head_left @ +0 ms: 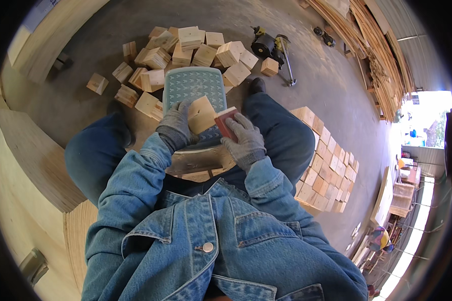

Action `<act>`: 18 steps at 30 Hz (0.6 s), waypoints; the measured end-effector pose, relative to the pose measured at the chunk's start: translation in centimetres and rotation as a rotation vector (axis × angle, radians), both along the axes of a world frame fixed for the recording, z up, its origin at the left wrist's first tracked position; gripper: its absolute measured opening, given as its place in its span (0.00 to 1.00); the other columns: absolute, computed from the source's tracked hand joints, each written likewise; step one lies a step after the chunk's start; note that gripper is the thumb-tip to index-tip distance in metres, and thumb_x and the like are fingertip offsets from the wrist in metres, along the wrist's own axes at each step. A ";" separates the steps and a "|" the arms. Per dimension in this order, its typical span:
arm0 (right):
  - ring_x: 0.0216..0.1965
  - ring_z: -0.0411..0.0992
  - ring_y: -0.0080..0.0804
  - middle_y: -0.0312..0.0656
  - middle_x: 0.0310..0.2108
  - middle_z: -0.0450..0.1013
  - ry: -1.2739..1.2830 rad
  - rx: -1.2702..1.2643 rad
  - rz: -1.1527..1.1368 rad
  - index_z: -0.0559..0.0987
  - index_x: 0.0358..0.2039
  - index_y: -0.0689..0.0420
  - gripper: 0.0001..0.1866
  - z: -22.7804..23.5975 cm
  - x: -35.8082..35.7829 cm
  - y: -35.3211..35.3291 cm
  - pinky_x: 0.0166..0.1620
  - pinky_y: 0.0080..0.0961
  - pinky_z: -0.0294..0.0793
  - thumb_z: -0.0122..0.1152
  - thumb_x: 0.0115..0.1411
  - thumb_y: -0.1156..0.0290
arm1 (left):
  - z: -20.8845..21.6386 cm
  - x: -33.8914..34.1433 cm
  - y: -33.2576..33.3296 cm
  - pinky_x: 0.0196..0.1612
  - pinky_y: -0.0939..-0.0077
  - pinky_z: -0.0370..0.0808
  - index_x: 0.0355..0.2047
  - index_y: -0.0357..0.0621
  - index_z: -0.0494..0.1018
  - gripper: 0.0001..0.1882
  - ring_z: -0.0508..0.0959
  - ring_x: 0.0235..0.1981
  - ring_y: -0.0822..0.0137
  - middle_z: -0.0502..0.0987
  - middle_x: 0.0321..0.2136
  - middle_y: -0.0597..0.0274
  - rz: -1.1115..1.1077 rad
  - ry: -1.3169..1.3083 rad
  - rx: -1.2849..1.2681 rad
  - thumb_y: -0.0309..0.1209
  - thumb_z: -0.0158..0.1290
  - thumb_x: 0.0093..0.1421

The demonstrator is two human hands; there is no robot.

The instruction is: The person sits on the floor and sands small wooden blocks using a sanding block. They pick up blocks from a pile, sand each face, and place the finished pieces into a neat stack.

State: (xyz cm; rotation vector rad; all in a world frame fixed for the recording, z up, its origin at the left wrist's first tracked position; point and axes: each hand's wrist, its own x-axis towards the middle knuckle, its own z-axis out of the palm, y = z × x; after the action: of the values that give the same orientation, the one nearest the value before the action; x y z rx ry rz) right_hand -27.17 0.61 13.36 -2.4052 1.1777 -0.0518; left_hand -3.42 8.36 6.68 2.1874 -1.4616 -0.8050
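Note:
My left hand [176, 125], in a grey knit glove, is closed on a pale square wooden block [202, 114] tilted over the stool. In my right hand [246, 143], gloved the same way, is a reddish-brown sanding block [226, 123] with a pale top edge. It is held just right of the wooden block; whether the two touch I cannot tell. Beneath both hands stands a pale green plastic stool [193, 80] with a raised pattern on its seat, between my knees.
Beyond the stool lies a loose heap of wooden blocks [191, 37]. Stacked blocks [329, 170] stand in rows by my right knee. A black and yellow power tool [271, 47] rests on the floor. Plywood panels [30, 160] hem my left side; long boards [376, 50] lie far right.

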 end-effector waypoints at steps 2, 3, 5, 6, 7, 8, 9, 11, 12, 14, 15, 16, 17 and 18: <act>0.65 0.67 0.58 0.44 0.70 0.65 0.059 0.014 0.029 0.77 0.64 0.45 0.34 0.4 -1.6 0.6 0.68 0.51 0.64 0.72 0.57 0.54 | 0.7 0.0 0.0 0.67 0.56 0.71 0.70 0.44 0.55 0.63 0.71 0.63 0.41 0.66 0.62 0.39 -0.008 0.045 0.014 0.44 0.77 0.35; 0.65 0.67 0.58 0.44 0.70 0.65 0.088 0.022 0.043 0.77 0.64 0.45 0.34 0.5 -2.2 0.8 0.67 0.51 0.64 0.72 0.57 0.54 | 0.4 0.0 0.0 0.68 0.57 0.71 0.70 0.44 0.55 0.63 0.71 0.63 0.41 0.66 0.62 0.39 -0.006 0.035 0.007 0.44 0.77 0.35; 0.64 0.68 0.59 0.44 0.70 0.66 -0.001 0.009 0.010 0.78 0.63 0.45 0.33 0.0 -3.0 1.0 0.67 0.50 0.65 0.73 0.56 0.56 | 0.1 0.0 -0.3 0.68 0.57 0.71 0.70 0.44 0.55 0.63 0.71 0.63 0.41 0.66 0.62 0.39 -0.006 0.017 -0.009 0.44 0.77 0.35; 0.64 0.68 0.59 0.44 0.70 0.66 -0.044 0.004 -0.015 0.78 0.63 0.45 0.33 0.0 -3.1 0.9 0.67 0.50 0.66 0.74 0.56 0.56 | 0.0 0.0 -0.2 0.68 0.57 0.71 0.70 0.44 0.55 0.63 0.71 0.63 0.41 0.66 0.63 0.39 -0.005 0.019 0.003 0.43 0.76 0.35; 0.64 0.68 0.59 0.44 0.70 0.66 -0.093 0.000 -0.042 0.79 0.63 0.45 0.33 -0.1 -3.0 0.9 0.66 0.49 0.66 0.74 0.56 0.57 | 0.3 0.0 -0.2 0.68 0.57 0.71 0.70 0.44 0.55 0.63 0.70 0.63 0.41 0.66 0.63 0.39 -0.006 0.017 0.016 0.43 0.76 0.35; 0.64 0.68 0.59 0.44 0.70 0.66 -0.121 -0.004 -0.036 0.79 0.62 0.45 0.33 -0.1 -2.6 0.7 0.67 0.49 0.66 0.74 0.56 0.57 | 0.5 0.1 -0.2 0.68 0.57 0.71 0.70 0.44 0.55 0.63 0.70 0.63 0.41 0.66 0.63 0.39 -0.008 0.014 0.029 0.43 0.76 0.35; 0.64 0.68 0.59 0.44 0.70 0.66 -0.149 -0.008 -0.030 0.79 0.62 0.44 0.32 -0.1 -1.9 0.6 0.67 0.49 0.66 0.74 0.55 0.58 | 0.4 0.0 -0.1 0.68 0.57 0.71 0.70 0.44 0.55 0.63 0.70 0.63 0.41 0.66 0.63 0.39 -0.003 0.010 0.023 0.43 0.76 0.35; 0.63 0.68 0.59 0.44 0.70 0.66 -0.134 -0.022 -0.003 0.79 0.62 0.44 0.32 -0.3 -0.9 0.4 0.67 0.49 0.66 0.74 0.55 0.58 | 0.6 -0.2 0.0 0.68 0.58 0.71 0.70 0.44 0.55 0.62 0.70 0.64 0.41 0.66 0.63 0.39 0.012 0.003 0.003 0.42 0.76 0.35; 0.63 0.68 0.59 0.44 0.70 0.66 -0.090 -0.029 0.016 0.79 0.63 0.44 0.33 -0.6 -0.5 0.5 0.67 0.49 0.66 0.74 0.55 0.58 | 0.7 -0.1 -0.1 0.68 0.58 0.70 0.70 0.44 0.55 0.62 0.70 0.64 0.41 0.66 0.63 0.40 0.007 0.005 0.009 0.42 0.76 0.35; 0.62 0.69 0.60 0.43 0.70 0.66 -0.018 -0.080 0.043 0.78 0.64 0.43 0.34 -1.2 -0.1 0.5 0.65 0.50 0.68 0.74 0.55 0.58 | 1.3 -0.4 -0.1 0.68 0.58 0.70 0.70 0.43 0.55 0.62 0.70 0.64 0.41 0.66 0.63 0.40 0.003 0.015 0.028 0.42 0.76 0.35; 0.61 0.69 0.60 0.43 0.70 0.66 -0.023 -0.078 0.046 0.77 0.64 0.43 0.34 -1.2 0.3 0.2 0.65 0.49 0.69 0.74 0.55 0.57 | 1.2 -0.4 -0.2 0.68 0.58 0.70 0.69 0.42 0.56 0.62 0.69 0.64 0.40 0.65 0.63 0.39 0.004 0.026 0.009 0.41 0.76 0.35; 0.61 0.69 0.60 0.43 0.70 0.66 -0.029 -0.076 0.046 0.77 0.64 0.43 0.34 -1.0 0.8 -0.3 0.64 0.49 0.69 0.73 0.55 0.57 | 1.0 -0.4 -0.2 0.68 0.57 0.71 0.69 0.42 0.56 0.62 0.69 0.63 0.40 0.65 0.62 0.39 0.002 0.037 -0.009 0.40 0.76 0.35; 0.61 0.69 0.61 0.43 0.69 0.66 -0.035 -0.077 0.045 0.77 0.64 0.43 0.34 -0.9 1.5 -0.9 0.64 0.49 0.70 0.73 0.55 0.57 | 1.0 -0.2 -0.3 0.67 0.56 0.71 0.69 0.41 0.56 0.62 0.69 0.63 0.40 0.65 0.62 0.38 -0.001 0.046 -0.030 0.39 0.76 0.35; 0.60 0.70 0.60 0.43 0.69 0.67 -0.065 -0.064 0.016 0.77 0.63 0.43 0.34 -1.1 2.2 -1.4 0.64 0.48 0.70 0.73 0.55 0.56 | 0.9 -0.2 -0.3 0.67 0.56 0.71 0.69 0.41 0.56 0.62 0.69 0.63 0.39 0.65 0.62 0.38 0.000 0.045 -0.020 0.39 0.75 0.35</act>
State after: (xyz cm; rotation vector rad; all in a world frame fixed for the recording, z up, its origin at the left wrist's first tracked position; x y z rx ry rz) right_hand -24.95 -0.79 12.27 -2.4488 1.1430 -0.1641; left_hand -3.58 8.08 7.59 2.1402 -1.4419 -0.8306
